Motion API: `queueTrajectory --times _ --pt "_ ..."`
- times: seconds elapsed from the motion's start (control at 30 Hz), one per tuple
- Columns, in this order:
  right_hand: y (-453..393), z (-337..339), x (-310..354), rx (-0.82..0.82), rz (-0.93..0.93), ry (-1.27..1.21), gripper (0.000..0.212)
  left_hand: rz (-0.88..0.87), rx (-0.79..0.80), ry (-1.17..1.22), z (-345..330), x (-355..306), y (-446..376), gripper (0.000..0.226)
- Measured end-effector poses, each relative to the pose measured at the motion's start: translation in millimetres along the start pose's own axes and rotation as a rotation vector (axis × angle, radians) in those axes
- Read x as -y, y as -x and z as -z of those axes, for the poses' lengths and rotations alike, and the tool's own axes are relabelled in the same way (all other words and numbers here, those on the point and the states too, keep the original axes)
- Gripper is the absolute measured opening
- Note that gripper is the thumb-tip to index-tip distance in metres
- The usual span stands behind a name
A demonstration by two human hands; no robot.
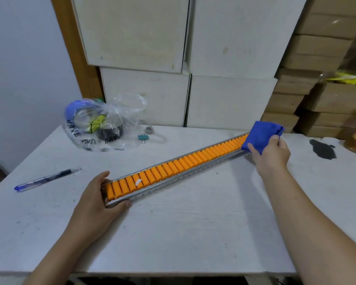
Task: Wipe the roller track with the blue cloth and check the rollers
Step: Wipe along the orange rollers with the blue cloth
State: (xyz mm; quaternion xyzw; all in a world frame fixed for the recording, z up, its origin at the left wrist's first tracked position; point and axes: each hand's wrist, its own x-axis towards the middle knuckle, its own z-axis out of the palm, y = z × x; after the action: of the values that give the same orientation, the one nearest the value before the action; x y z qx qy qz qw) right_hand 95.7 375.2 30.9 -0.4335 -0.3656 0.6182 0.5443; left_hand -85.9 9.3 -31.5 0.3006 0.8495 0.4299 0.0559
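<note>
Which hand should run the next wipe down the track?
Right. The right hand already grips the folded blue cloth, pressed on the far end of the long metal track of orange rollers. The left hand clasps the near end, probably steadying it on the white table.

Roller track [179, 171] lies on table [173, 233], pen [47, 178] left.

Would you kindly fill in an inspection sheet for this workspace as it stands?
Surface: white scuffed table, black stain at right.
Job's things: long metal roller track with orange rollers, white scrap on one; folded blue cloth at its far end.
Clutter: blue pen, clear plastic bag of tape rolls, teal binder clip.
Grips: left hand holds near end; right hand holds cloth.
Cables: nothing seen.
Surroundings: white boxes, brown cartons.
</note>
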Motion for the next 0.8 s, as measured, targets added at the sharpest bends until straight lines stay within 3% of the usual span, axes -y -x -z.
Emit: queueTrajectory --times 0.07,0.2,0.3,0.43,0.57,0.8 --pt "-11 -1 -2 -0.013 0.081 0.049 0.011 0.005 0.002 0.002 0 2 0 0.087" --pt "-33 -5 -18 -0.051 0.323 0.434 0.004 0.028 -0.019 0.029 -1 0 2 0.083" --pt "-44 -10 -24 0.016 0.505 0.694 0.015 0.036 0.002 0.073 1 -3 2 0.081" --pt "-77 -7 -43 0.114 0.432 1.063 0.036 0.041 0.02 0.065 -1 2 5 0.078" --pt "-89 -12 -42 0.06 0.492 1.189 0.014 0.043 -0.021 0.091 5 3 6 0.078" --pt "-64 -18 -46 0.209 0.561 1.238 0.018 0.085 -0.094 0.085 9 -9 14 0.068"
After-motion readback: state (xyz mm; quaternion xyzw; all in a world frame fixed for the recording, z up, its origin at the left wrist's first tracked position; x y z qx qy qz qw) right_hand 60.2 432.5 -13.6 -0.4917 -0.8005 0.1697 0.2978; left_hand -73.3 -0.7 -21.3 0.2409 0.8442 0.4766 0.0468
